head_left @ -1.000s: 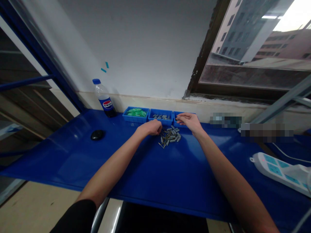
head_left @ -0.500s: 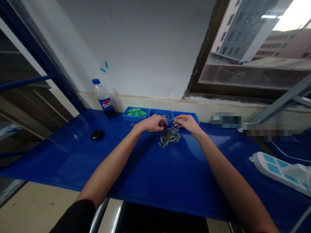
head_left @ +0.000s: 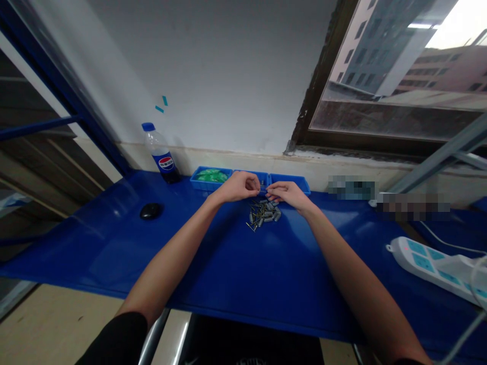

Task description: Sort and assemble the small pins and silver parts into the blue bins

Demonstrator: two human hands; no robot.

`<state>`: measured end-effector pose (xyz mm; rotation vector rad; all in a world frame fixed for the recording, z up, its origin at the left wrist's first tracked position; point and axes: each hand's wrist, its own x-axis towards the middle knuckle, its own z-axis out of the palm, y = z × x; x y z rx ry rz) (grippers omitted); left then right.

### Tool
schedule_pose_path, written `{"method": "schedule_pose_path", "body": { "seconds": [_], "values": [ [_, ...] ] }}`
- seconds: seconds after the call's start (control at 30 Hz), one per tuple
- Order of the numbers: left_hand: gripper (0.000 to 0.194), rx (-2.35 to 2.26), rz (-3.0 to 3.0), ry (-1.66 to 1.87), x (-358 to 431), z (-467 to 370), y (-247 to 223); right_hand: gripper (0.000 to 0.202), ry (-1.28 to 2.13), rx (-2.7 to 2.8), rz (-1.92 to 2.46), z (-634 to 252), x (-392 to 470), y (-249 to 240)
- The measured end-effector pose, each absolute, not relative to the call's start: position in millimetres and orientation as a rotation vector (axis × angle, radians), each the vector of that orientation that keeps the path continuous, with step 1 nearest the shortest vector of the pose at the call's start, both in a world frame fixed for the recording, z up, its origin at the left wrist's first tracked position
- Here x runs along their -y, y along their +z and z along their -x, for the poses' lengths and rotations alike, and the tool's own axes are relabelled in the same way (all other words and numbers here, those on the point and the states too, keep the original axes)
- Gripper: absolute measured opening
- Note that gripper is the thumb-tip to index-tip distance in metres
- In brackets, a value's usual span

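Observation:
My left hand (head_left: 242, 186) has thumb and fingers pinched together above the back of a small pile. Facing it, my right hand (head_left: 286, 194) also has its fingertips pressed together. A thin, pale sliver (head_left: 263, 191) shows between the two sets of fingertips, too small to name. Below them on the table lies the pile of brass-coloured screws (head_left: 254, 219) and short grey cylinders (head_left: 270, 215). Just behind my hands is the middle blue bin (head_left: 262, 177), partly covered by them, with small grey pieces in it.
A left blue bin (head_left: 194, 181) holds green pieces; a right blue bin (head_left: 300, 185) stands beside the middle one. On the blue table (head_left: 243, 279) are a cola bottle (head_left: 164, 161), a black mouse (head_left: 150, 211) and a white power strip (head_left: 433, 266). A wall rises behind.
My hands have come closer together, and their fingertips now nearly meet. My left hand has risen slightly away from the pile. The bins and pile look the same.

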<state>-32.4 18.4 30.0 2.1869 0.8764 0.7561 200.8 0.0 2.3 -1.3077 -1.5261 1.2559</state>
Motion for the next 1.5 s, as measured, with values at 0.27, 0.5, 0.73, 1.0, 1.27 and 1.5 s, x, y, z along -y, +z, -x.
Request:
{"method": "schedule_pose_path", "body": {
  "seconds": [0.27, 0.5, 0.73, 1.0, 1.27, 1.5],
  "values": [
    [0.010, -0.812, -2.183, 0.747, -16.9, 29.8, 29.2, 0.009, 1.293, 1.513, 1.278, -197.8, 3.0, 4.7],
    [0.011, -0.835, -2.190, 0.741, -14.9, 31.3, 34.9, 0.010, 1.284, 1.541, 1.290, -196.4, 0.2, 3.2],
    [0.015, -0.880, -2.159, 0.782, -14.0, 26.2, 30.7, 0.023, 1.443, 1.600, 1.189, -196.6, 2.9, 5.4],
    [0.015, -0.897, -2.190, 0.772, -17.2, 24.4, 23.1, 0.020, 1.514, 1.502, 1.095, -195.4, 6.9, 1.0],
    [0.020, -1.039, -2.434, 0.524, -21.3, 27.4, 15.5, 0.010, 1.200, 1.320, 1.284, -196.6, -2.1, 0.6],
    [0.030, -1.066, -2.645, 0.222, -23.4, 25.2, 2.7, 0.025, 1.003, 1.202, 1.349, -205.8, -11.0, -2.8]
  ]
}}
